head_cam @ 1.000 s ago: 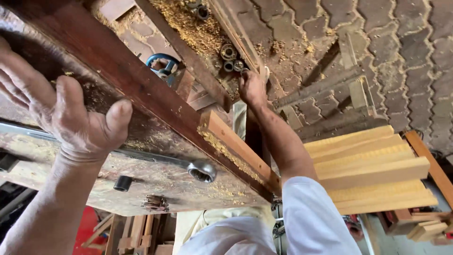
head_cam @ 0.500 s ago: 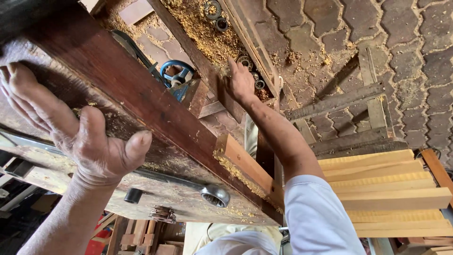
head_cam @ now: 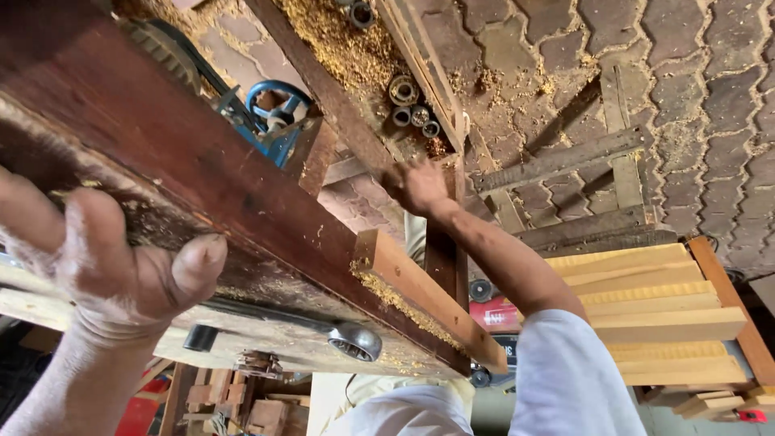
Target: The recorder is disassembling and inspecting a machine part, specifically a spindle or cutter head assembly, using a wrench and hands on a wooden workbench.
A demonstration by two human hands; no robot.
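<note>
My left hand (head_cam: 113,270) lies flat on the rough, sawdust-covered face of a long dark reddish plank (head_cam: 210,153), fingers spread and thumb pointing along it. The plank runs from the upper left down to the lower middle. A light wooden block (head_cam: 428,295) sits against its lower edge. My right hand (head_cam: 420,187) reaches out, arm straight, and its fingers curl over a narrow dark beam (head_cam: 347,121) near several short metal tubes (head_cam: 412,113).
A ring spanner (head_cam: 355,341) lies on the worn bench top (head_cam: 266,343) below the plank. A blue pulley part (head_cam: 278,101) shows behind it. Sawdust (head_cam: 347,48) covers the paved floor (head_cam: 686,89). A stack of light planks (head_cam: 654,315) stands at the right, with wooden offcuts (head_cam: 242,404) below.
My left hand has slid down and left along the plank and now looks closer. My right hand has shifted slightly along the dark beam, away from the tubes.
</note>
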